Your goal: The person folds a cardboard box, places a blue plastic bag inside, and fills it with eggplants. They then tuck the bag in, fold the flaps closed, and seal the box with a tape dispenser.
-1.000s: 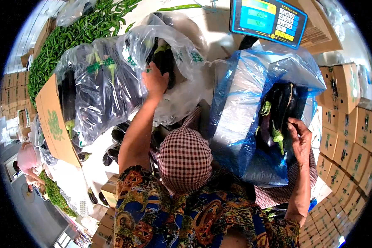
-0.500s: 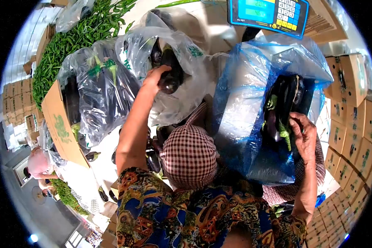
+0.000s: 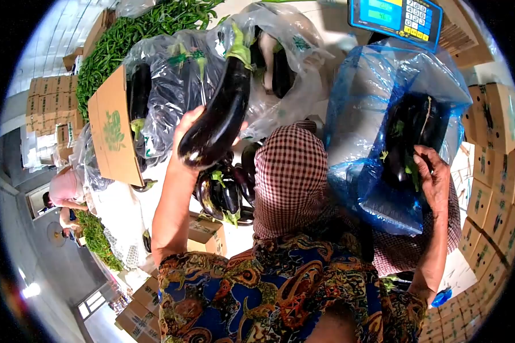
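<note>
My left hand [image 3: 187,127] is closed around a large, dark, glossy eggplant [image 3: 220,108], raised with its green stem end up and away from me. Behind it, a clear plastic bag [image 3: 312,57] lies partly open with more eggplants [image 3: 282,71] inside. Several loose eggplants [image 3: 230,191] lie in a pile below my left hand. On the right, my right hand [image 3: 434,174] has its fingers bent together beside the stem ends of several eggplants [image 3: 403,123]. These lie side by side in a blue plastic bag [image 3: 349,114]. What its fingertips pinch is hidden.
A blue scale [image 3: 395,22] stands at the back. Green chili peppers [image 3: 126,54] are heaped at the back left, beside a cardboard flap [image 3: 113,128]. Checked cloth [image 3: 289,177] bulges between my arms. Stacked cartons [image 3: 495,166] line the right; a person in pink [image 3: 66,188] is far left.
My left hand has brought the eggplant away from the clear bag, with its stem end now in view. My right hand stays by the eggplants in the blue bag. The whole view has shifted.
</note>
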Motion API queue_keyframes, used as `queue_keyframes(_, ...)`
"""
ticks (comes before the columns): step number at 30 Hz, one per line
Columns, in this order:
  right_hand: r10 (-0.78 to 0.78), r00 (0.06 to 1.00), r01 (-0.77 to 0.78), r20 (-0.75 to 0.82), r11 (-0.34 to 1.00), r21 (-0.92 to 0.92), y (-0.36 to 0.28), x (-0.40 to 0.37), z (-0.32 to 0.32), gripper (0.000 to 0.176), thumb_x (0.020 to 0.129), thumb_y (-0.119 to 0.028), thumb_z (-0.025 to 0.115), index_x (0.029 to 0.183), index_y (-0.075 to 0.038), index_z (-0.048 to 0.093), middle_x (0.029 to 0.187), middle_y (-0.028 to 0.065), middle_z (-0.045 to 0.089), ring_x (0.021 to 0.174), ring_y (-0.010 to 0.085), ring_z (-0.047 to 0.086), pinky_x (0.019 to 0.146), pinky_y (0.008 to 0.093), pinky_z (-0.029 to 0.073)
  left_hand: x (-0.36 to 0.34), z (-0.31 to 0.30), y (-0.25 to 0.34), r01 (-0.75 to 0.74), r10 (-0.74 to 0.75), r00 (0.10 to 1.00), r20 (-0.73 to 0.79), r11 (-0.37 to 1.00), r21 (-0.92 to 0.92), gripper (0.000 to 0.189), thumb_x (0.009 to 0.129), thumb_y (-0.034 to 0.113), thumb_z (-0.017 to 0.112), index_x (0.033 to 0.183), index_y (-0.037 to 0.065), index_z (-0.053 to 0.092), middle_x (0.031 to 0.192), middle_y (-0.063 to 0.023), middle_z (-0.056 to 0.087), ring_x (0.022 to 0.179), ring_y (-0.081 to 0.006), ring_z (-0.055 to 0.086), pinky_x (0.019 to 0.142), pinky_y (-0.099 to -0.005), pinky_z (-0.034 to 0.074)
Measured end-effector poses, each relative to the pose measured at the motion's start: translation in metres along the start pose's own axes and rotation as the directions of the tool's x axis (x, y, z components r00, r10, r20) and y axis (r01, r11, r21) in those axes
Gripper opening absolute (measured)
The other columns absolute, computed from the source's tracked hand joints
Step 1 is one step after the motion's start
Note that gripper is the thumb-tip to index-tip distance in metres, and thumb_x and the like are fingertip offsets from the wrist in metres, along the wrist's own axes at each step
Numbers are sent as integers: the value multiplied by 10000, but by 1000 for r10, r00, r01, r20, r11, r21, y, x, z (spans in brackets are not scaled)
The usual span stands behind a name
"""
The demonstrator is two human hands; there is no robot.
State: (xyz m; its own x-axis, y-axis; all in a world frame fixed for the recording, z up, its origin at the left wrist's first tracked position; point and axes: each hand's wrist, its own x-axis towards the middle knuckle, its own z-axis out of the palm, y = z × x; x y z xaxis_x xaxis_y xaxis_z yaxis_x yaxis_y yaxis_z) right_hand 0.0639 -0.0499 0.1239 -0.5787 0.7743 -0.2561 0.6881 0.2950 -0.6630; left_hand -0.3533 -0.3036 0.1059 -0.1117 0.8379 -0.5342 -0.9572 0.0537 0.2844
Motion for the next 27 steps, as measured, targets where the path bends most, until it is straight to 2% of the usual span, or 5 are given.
queue_keyframes(9,-12,992,-39,124,913,405,-38,-16,-9,245,896,-91,628,1132,-24,630,921,14,644,855,109,562,820,236,442,-35,145,-46,-366,397,915,76,733,573,549,871,196,601,1359,25,416,1186,-129,595,981,-214,639,852,-316,538)
queue_keyframes(13,-350,920,123,177,687,716,-92,-14,-7,789,791,-27,700,1462,-78,288,1444,124,386,1188,255,504,887,368,508,10,197,-86,-370,369,912,176,561,741,550,859,185,665,1334,34,435,1094,-54,587,941,-137,586,807,-264,501)
queue_keyframes(15,-487,866,13,114,250,968,-104,-8,11,865,771,-90,771,1470,-72,262,1457,123,348,1234,263,462,961,392,470,37,215,-114,-426,296,905,306,626,653,446,901,233,648,1260,47,460,1031,-40,579,888,-108,569,761,-253,496)
queue_keyframes(25,-204,979,115,-29,426,898,-50,-29,-18,828,792,-108,667,1482,-12,220,1452,109,387,1358,183,335,1097,301,274,117,221,-202,-498,232,859,456,580,645,482,984,404,471,1297,38,471,1130,-40,554,1038,-123,493,918,-306,404)
queue_keyframes(27,-183,982,93,-54,209,973,-32,-29,-19,867,762,-81,735,1475,-44,242,1366,115,467,1254,185,449,1038,326,370,135,222,-201,-525,145,808,571,618,586,519,994,441,396,1302,31,476,1161,-42,564,1056,-132,495,932,-302,375)
